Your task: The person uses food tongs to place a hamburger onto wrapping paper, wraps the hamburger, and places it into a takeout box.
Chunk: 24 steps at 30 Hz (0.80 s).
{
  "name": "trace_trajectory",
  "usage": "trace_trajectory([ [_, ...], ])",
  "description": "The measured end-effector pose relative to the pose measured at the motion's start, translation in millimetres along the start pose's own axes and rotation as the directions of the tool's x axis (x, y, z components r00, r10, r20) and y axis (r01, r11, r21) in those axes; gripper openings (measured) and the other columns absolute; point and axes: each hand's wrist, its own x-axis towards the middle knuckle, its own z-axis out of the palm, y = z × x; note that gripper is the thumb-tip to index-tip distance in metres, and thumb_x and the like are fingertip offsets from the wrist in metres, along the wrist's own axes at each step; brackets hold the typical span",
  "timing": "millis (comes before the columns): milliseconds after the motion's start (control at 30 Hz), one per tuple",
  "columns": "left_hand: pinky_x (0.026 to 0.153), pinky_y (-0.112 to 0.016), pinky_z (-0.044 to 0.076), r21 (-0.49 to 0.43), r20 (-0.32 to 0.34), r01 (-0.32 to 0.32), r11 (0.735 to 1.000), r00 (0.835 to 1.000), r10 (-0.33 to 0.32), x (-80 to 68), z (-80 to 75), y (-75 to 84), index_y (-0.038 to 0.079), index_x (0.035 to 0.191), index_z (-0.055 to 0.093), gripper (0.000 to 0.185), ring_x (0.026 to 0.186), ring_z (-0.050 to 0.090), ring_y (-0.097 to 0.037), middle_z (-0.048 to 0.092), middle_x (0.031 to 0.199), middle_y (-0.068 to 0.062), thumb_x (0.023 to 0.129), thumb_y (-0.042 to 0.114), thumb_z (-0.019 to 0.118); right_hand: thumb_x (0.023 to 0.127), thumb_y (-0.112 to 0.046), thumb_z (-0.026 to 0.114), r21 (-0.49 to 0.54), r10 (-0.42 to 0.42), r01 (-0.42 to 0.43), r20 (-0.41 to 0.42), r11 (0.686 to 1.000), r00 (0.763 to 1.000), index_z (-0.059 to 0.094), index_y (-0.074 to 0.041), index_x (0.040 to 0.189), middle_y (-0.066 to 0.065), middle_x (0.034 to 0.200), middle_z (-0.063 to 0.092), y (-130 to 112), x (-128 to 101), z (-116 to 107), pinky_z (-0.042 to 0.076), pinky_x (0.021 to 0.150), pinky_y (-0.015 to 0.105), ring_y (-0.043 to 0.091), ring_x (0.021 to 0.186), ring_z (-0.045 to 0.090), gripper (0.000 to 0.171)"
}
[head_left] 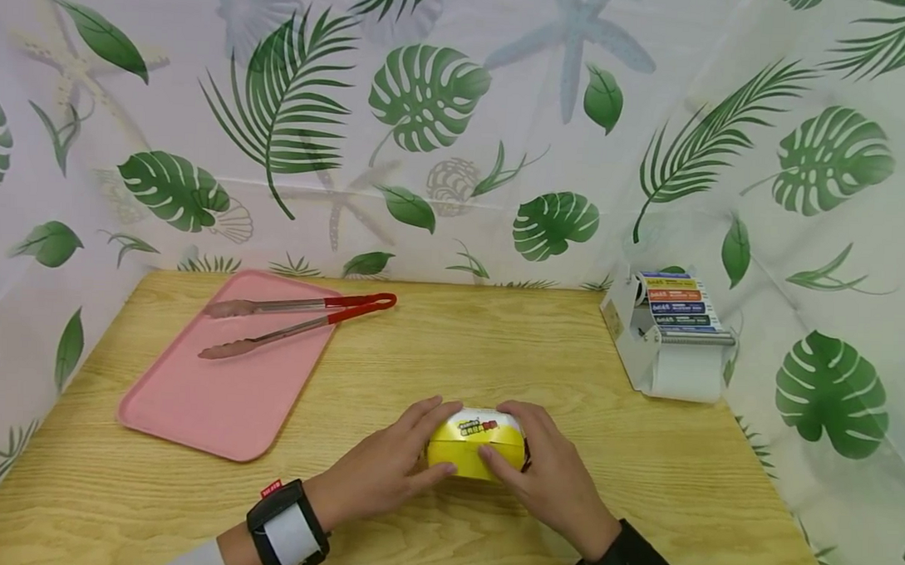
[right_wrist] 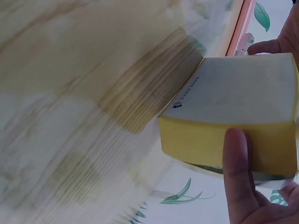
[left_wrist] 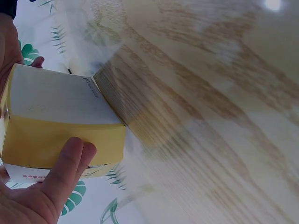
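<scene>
A small yellow and white box with a printed label on top stands on the wooden table near the front edge. My left hand grips its left side and my right hand grips its right side, thumbs pressed on the yellow front face. In the left wrist view the left thumb lies on the yellow face of the box. The right wrist view shows the right thumb on the box, one corner of which touches the table.
A pink tray lies at the left of the table, with red-handled metal tongs across its far end. A label dispenser with a white roll stands at the right edge. Leaf-print curtains close in the back and sides.
</scene>
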Motion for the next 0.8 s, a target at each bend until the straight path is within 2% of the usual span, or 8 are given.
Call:
trace_trajectory([
  [100, 0.093, -0.041, 0.054, 0.010, -0.007, -0.002, 1.000, 1.000, 0.002, 0.5, 0.5, 0.3, 0.030, 0.162, 0.020, 0.074, 0.125, 0.057, -0.028, 0.031, 0.161, -0.013, 0.101, 0.046, 0.059, 0.094, -0.051, 0.069, -0.029, 0.005, -0.006, -0.021, 1.000, 1.000, 0.056, -0.013, 0.134, 0.004, 0.130, 0.058, -1.6, 1.4, 2.2, 0.055, 0.082, 0.036, 0.013, 0.100, 0.059, 0.056],
  [300, 0.092, -0.040, 0.055, 0.026, -0.013, -0.015, 1.000, 1.000, 0.016, 1.7, 1.7, 1.0, 0.027, 0.163, 0.019, 0.075, 0.124, 0.058, -0.028, 0.032, 0.159, -0.013, 0.101, 0.045, 0.059, 0.092, -0.050, 0.073, -0.041, 0.055, -0.056, -0.025, 0.998, 0.998, 0.056, -0.014, 0.134, 0.005, 0.129, 0.059, -4.7, 2.6, 2.0, 0.054, 0.082, 0.038, 0.016, 0.099, 0.060, 0.058],
  [533, 0.095, -0.041, 0.054, 0.047, -0.011, -0.031, 0.998, 0.999, 0.032, 1.2, 1.2, 1.5, 0.024, 0.162, 0.020, 0.072, 0.126, 0.056, -0.028, 0.032, 0.158, -0.015, 0.103, 0.046, 0.054, 0.091, -0.044, 0.076, 0.078, 0.142, -0.147, 0.071, 0.986, 0.987, 0.052, -0.015, 0.137, 0.007, 0.132, 0.054, -8.6, 5.3, -4.2, 0.053, 0.088, 0.041, 0.020, 0.105, 0.059, 0.059],
  [667, 0.097, -0.042, 0.053, 0.044, -0.011, -0.030, 0.999, 0.999, 0.030, 0.7, 0.7, 0.3, 0.025, 0.162, 0.020, 0.070, 0.129, 0.055, -0.028, 0.032, 0.159, -0.016, 0.103, 0.047, 0.052, 0.094, -0.041, 0.073, 0.142, 0.140, -0.155, 0.110, 0.978, 0.984, 0.051, -0.013, 0.138, 0.011, 0.136, 0.052, -9.4, 6.4, -7.2, 0.053, 0.086, 0.037, 0.021, 0.105, 0.056, 0.056],
  [800, 0.098, -0.043, 0.052, 0.048, -0.009, -0.033, 0.998, 0.999, 0.033, 0.3, 0.3, -0.2, 0.024, 0.162, 0.020, 0.069, 0.130, 0.054, -0.029, 0.031, 0.159, -0.017, 0.104, 0.047, 0.050, 0.099, -0.036, 0.068, 0.158, 0.121, -0.138, 0.115, 0.978, 0.986, 0.051, -0.011, 0.140, 0.012, 0.137, 0.052, -8.3, 6.7, -7.8, 0.048, 0.082, 0.033, 0.019, 0.100, 0.053, 0.051],
])
